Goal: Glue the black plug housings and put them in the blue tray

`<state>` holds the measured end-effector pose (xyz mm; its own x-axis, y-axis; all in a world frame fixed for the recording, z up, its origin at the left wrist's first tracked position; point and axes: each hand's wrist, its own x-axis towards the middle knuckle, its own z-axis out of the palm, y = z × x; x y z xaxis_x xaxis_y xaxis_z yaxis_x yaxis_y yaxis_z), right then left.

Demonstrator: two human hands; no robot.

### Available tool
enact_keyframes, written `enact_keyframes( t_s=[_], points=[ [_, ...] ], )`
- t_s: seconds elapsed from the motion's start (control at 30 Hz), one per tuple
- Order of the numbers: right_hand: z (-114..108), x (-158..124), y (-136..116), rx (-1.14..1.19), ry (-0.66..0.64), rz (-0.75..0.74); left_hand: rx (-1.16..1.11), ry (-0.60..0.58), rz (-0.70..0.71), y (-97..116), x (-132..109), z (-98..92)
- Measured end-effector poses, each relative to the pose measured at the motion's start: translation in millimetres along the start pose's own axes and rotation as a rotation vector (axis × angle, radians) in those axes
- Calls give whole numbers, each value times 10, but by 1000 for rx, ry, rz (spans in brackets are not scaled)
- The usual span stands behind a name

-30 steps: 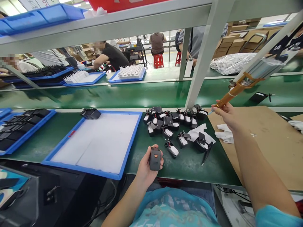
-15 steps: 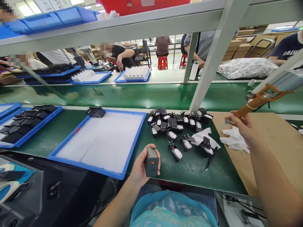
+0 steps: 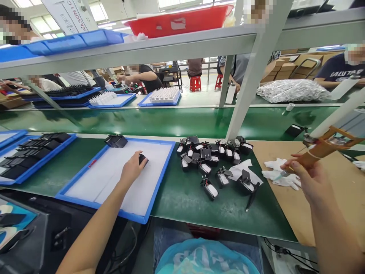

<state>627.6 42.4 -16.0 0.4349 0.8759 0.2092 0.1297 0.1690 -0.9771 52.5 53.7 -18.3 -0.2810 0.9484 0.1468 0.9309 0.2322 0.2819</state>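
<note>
My left hand is closed round a black charger block over the white-lined, blue-rimmed tray; whether the block touches the liner I cannot tell. At that tray's far left corner are several black blocks. Off to the right, my right hand grips an orange-handled glue dispensing gun with a thin needle tip. Below its tip lie white gloves on brown cardboard. Between my hands, several open black charger housings with white insides and loose covers sit on the green bench.
Overhead runs a grey shelf with a red bin; its post rises behind the housings. A green conveyor crosses behind the bench, carrying a black housing at right. Another filled tray stands left. Co-workers sit beyond.
My left hand has carried the charger block left and away from me, over the tray. My right hand has moved slightly right and lower with the gun. A black housing now shows on the conveyor.
</note>
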Motion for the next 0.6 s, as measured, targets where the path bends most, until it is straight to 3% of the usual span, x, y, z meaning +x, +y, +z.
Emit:
enact_keyframes(
  t_s=[0.1,0.2,0.23,0.27,0.37,0.4,0.47,0.6],
  points=[
    [34,-138,-51,21,50,-39,34,48,27,64,17,5],
    [89,-289,-95,77,91,-84,-27,280,157,379,-336,15],
    [109,-340,-111,97,103,-98,-117,280,210,535,-521,39],
    [131,-392,-129,114,117,-110,-242,192,227,708,-724,78],
    [200,-543,-206,168,163,-152,-521,-279,261,1266,-1301,279],
    [223,-590,-237,188,172,-174,-552,-360,258,1437,-1440,363],
    [266,-674,-300,225,178,-220,-590,-434,241,1719,-1604,526],
    [346,-821,-385,286,171,-239,-601,-373,189,1977,-1587,719]
  ],
)
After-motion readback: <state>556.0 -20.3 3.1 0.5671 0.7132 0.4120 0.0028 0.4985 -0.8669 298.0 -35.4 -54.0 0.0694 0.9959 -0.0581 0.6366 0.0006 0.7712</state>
